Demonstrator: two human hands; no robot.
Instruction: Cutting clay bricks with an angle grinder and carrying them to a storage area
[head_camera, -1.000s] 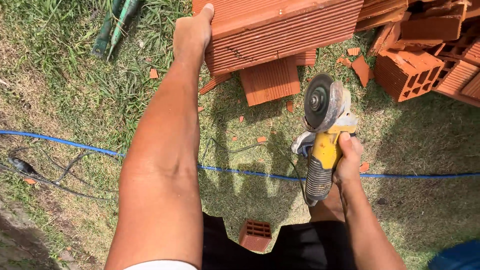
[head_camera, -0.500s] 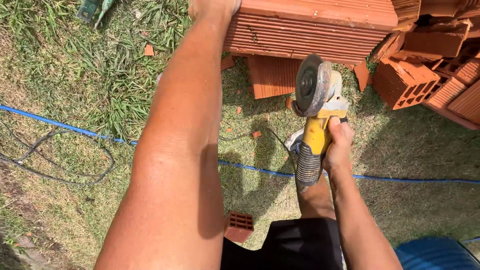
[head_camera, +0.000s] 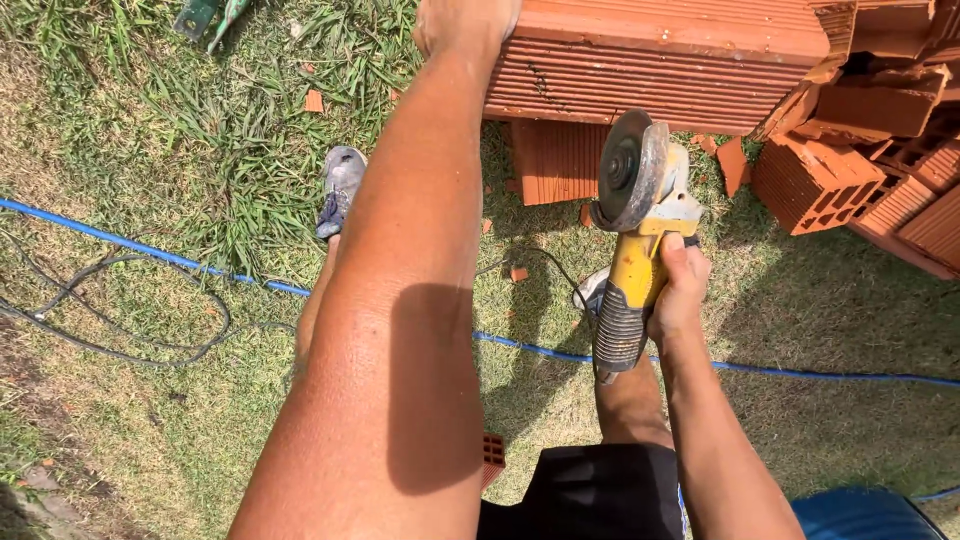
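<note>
Closest to the camera, the left arm runs up the middle of the view, its hand (head_camera: 465, 22) pressed on the near edge of the big brick (head_camera: 665, 60) at the top; the fingers are cut off by the frame, so I cannot tell whether that grip is clenched or flat. Right of it, the right hand (head_camera: 678, 290) is clenched around the yellow body of the grinder (head_camera: 640, 235), disc up and guard facing left, held in the air just short of the brick.

Judging from this, the main risk is the disc: it hangs near the left forearm, and a slip or kickback could drive it into skin. The grinder's cord (head_camera: 545, 265) trails down just below the grip and could snag a foot.

Below the grips, a shoe (head_camera: 341, 190) stands on the grass (head_camera: 150, 130), with a blue hose (head_camera: 150, 252) and a dark cable (head_camera: 120, 340) crossing behind it. Beyond, a cut brick slab (head_camera: 555, 160) and orange chips lie under the big brick, and a heap of hollow bricks (head_camera: 850, 170) crowds the far right.
</note>
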